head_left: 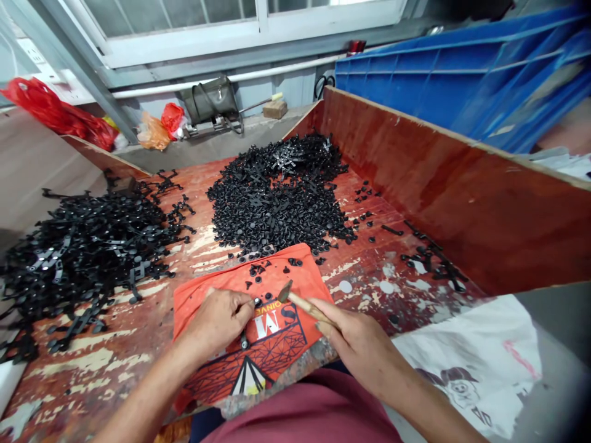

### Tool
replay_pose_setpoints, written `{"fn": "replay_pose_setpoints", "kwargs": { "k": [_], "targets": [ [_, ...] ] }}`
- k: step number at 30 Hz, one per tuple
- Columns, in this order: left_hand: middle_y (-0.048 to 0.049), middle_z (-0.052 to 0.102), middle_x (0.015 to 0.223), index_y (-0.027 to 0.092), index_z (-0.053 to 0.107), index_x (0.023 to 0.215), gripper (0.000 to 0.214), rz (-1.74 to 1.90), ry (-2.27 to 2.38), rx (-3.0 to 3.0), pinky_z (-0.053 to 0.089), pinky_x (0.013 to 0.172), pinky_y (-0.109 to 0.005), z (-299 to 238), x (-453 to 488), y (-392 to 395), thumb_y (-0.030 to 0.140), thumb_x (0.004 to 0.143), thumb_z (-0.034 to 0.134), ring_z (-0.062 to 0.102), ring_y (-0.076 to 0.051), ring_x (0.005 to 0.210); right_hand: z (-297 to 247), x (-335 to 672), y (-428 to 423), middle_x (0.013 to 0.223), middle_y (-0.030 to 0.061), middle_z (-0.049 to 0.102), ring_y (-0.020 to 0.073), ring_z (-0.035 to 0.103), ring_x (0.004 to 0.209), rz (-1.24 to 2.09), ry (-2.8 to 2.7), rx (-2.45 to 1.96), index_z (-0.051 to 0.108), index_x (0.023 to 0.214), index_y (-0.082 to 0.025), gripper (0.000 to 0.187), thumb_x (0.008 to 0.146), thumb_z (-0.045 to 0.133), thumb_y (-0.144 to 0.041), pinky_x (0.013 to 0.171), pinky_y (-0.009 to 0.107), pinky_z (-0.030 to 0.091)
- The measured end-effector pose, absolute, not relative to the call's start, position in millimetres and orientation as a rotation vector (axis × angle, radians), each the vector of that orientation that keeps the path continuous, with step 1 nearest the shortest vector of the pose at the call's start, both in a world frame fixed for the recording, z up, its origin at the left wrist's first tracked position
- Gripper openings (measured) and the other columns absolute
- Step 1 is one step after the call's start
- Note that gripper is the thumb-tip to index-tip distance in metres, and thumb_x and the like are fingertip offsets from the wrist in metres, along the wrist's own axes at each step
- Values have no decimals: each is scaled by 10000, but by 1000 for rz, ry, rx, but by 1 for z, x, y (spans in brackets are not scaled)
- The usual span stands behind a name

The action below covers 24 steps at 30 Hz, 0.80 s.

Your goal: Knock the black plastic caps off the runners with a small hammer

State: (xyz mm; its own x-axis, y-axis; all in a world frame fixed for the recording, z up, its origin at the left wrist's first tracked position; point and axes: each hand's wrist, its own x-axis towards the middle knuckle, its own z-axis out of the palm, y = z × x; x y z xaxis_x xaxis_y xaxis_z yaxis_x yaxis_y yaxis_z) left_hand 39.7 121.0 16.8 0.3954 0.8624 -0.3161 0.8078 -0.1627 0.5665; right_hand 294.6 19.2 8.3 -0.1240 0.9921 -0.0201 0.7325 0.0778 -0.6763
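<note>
Wooden-handled hammer (301, 302) snug in right hand (353, 331); left hand (218, 319) curled over orange cloth (308, 282), grip unclear.

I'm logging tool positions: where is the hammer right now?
In the head view, the hammer is in the right hand, over the orange cloth, right of the left hand.
</note>
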Motion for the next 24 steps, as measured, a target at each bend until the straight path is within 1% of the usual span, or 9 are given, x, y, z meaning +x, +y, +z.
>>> {"fn": "replay_pose_setpoints", "kwargs": {
  "k": [4,6,8,11,14,16,19,22,24],
  "targets": [
    [29,549,520,193,609,597,288,11,1375,1973,331,592,-238,16,40,120,241,817,430,487,-133,541,29,288,24,1295,-20,684,163,719,966,731,-1977,-1559,387,1503,-393,545,1008,393,-166,857,305,574],
    [26,547,529,190,592,592,296,-2,1375,1980,316,588,-241,17,42,118,237,827,419,481,-131,544,37,284,28,1320,-30,668,156,702,1028,714,-2012,-1504,393,1501,-385,538,1013,391,-158,919,303,557],
    [24,538,532,189,553,566,304,-12,1375,2016,297,587,-251,19,44,117,223,831,407,468,-127,532,38,280,30,1287,-15,689,167,701,1030,666,-2032,-1485,398,1502,-362,525,1014,399,-168,940,322,553],
    [25,515,530,188,485,547,312,-23,1408,2109,269,604,-271,22,47,115,210,844,392,442,-119,515,28,272,31,1152,48,741,196,719,940,534,-2021,-1506,369,1528,-289,517,1021,376,-189,906,361,569],
    [31,484,516,185,434,545,317,-39,1458,2200,247,640,-293,25,49,113,215,858,396,398,-117,509,15,265,31,941,60,768,208,732,782,495,-2105,-1568,441,1494,-238,500,1001,394,-168,798,355,598],
    [31,484,517,184,414,548,318,-45,1470,2218,244,662,-302,25,50,112,218,864,397,400,-120,517,10,263,31,924,51,771,202,733,769,501,-2135,-1566,456,1484,-246,502,990,417,-162,769,327,598],
    [24,516,539,185,406,560,326,-37,1463,2204,260,694,-305,25,49,111,225,883,378,454,-131,544,6,263,32,1002,62,770,193,727,846,427,-2062,-1569,365,1537,-254,543,1002,403,-174,788,295,580],
    [16,540,550,189,406,568,332,-27,1475,2190,271,705,-308,24,49,110,236,894,367,475,-140,556,1,264,32,891,52,771,207,726,747,425,-2151,-1623,393,1526,-238,556,978,420,-145,676,298,580],
    [8,563,567,193,412,576,339,-15,1479,2187,277,702,-310,22,49,108,245,906,354,490,-149,567,1,265,33,878,39,769,210,724,720,495,-2209,-1622,420,1509,-249,544,974,436,-150,657,308,581]
  ]
}}
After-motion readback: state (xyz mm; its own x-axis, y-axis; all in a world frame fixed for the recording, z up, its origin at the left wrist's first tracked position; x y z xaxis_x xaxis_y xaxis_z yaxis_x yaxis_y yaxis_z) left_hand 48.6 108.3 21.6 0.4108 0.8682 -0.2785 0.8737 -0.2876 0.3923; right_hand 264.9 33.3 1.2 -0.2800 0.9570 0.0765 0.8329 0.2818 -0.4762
